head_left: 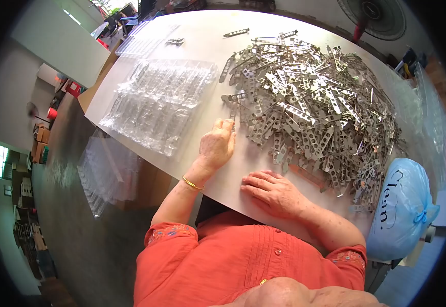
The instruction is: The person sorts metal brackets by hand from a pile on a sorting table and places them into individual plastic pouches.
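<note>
Left hand (217,146) has its fingertips curled under at the edge of the bracket pile (310,107), so whether it pinches a piece can't be told. Brackets lower in the heap are buried under the top ones. The fan (374,15) is cut off at the top edge, and the far-left shelves (26,225) blur out.

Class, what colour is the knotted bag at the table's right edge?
Light blue bag with dark lettering, seen in the head view.
</note>
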